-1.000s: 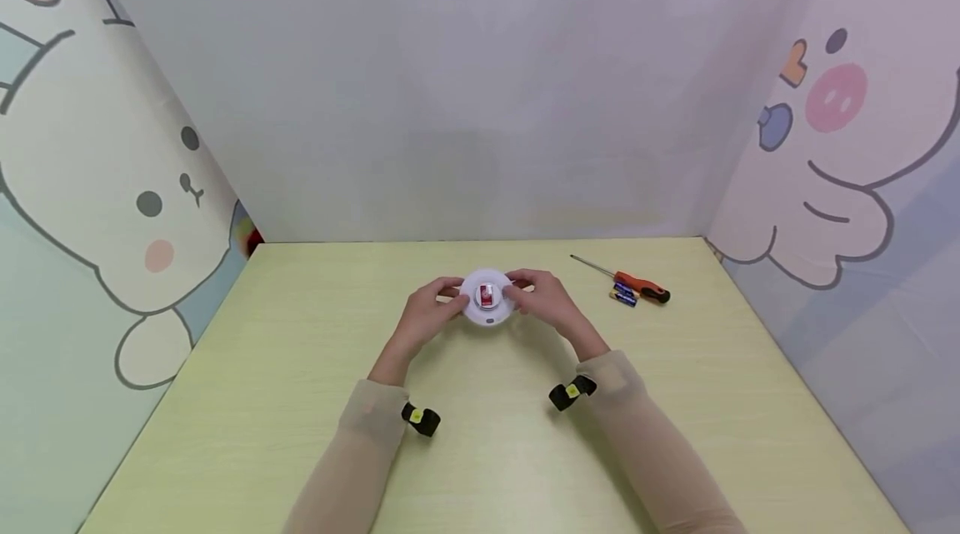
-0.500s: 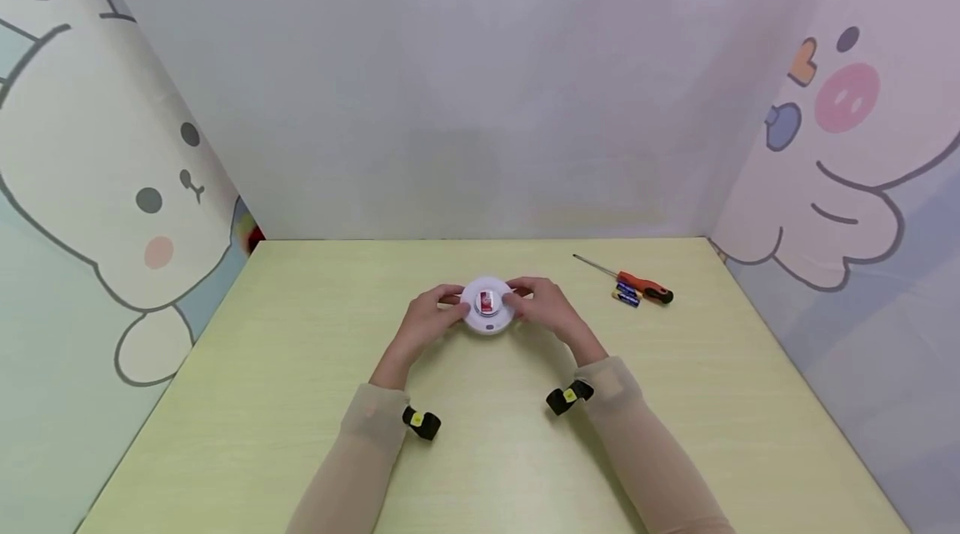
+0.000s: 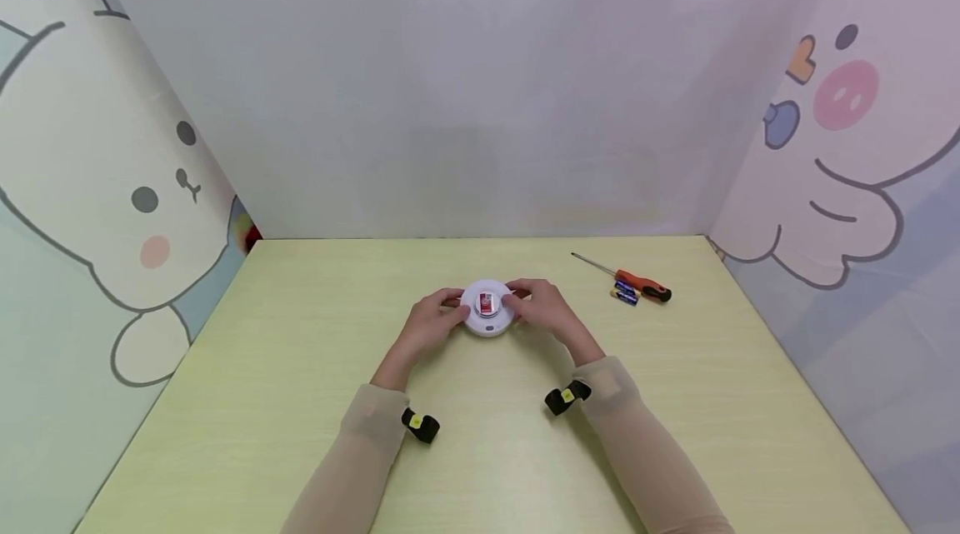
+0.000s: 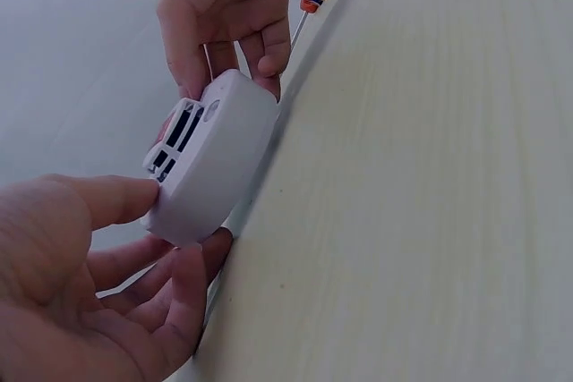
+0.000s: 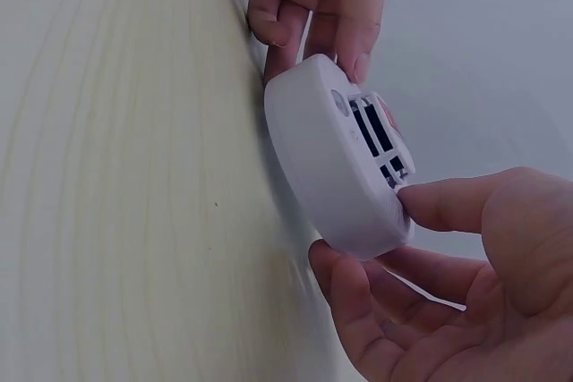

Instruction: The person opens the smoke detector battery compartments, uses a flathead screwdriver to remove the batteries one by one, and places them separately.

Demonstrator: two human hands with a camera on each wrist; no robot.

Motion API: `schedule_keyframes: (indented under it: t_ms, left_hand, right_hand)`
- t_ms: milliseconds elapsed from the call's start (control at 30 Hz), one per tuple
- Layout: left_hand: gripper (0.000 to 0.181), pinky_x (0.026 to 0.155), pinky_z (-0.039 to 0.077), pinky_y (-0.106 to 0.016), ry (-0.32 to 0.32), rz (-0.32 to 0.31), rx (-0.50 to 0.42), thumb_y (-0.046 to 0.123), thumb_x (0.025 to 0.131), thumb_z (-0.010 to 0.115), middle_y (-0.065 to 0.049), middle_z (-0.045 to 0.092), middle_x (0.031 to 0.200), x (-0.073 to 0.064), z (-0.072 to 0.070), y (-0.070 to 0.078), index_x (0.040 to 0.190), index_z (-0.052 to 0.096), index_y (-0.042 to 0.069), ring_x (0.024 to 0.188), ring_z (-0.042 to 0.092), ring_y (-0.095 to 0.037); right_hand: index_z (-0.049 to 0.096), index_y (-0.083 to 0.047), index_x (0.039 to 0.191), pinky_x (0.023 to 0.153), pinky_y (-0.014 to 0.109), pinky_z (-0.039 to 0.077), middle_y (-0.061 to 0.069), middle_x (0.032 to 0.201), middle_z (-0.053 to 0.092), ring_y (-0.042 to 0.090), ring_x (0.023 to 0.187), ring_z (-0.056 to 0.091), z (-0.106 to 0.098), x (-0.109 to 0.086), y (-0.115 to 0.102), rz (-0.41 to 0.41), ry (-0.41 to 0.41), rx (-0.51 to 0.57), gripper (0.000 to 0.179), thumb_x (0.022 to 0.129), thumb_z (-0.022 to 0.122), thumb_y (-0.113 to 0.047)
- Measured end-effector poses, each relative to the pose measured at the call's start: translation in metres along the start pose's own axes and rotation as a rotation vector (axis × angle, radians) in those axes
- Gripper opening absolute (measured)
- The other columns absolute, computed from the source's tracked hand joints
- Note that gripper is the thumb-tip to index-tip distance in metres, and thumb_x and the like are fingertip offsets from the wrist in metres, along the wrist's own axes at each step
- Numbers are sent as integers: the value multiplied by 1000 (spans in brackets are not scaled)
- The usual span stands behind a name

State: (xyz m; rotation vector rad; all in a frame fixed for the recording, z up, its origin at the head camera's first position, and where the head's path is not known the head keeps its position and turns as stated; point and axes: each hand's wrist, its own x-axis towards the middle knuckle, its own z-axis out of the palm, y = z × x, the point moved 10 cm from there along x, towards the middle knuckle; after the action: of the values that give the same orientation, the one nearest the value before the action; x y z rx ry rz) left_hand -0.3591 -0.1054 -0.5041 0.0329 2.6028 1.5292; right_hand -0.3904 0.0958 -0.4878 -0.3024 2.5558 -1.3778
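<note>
A round white smoke detector (image 3: 487,324) with a red-and-white label on its raised centre is held between both hands near the middle of the table. My left hand (image 3: 431,321) pinches its left edge, thumb on the top face and fingers beneath. On the opposite edge, my right hand (image 3: 547,309) grips it the same way. Dark vent slots and a small grey oval button show on the smoke detector (image 4: 215,167) in the left wrist view. Its underside is hidden, and I cannot tell whether it touches the table.
To the right lies a screwdriver (image 3: 641,284) with an orange and black handle, its shaft pointing back and left. Blue and yellow batteries (image 3: 624,294) lie against the handle. The pale wooden table (image 3: 487,451) ends at a grey-white curtain (image 3: 480,101), with cartoon-printed cloth at both sides.
The smoke detector and both hands have come slightly down and toward me, mostly in the first half second. Both hands keep their grip. The screwdriver and batteries stay in place.
</note>
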Motion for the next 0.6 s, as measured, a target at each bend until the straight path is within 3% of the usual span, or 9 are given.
schedule_keyframes:
  t_ms: [600]
  left_hand:
    - [44,93,60,-36,-29,-11,-17,27,106,69,-7,69,130,-2,2,-1,147,62,13,116,68,-22]
  right_hand:
    - [67,-4,142,66,27,52,14,124,71,19,73,67,3,3,1,-21,-37,-74,43,104,66,-25]
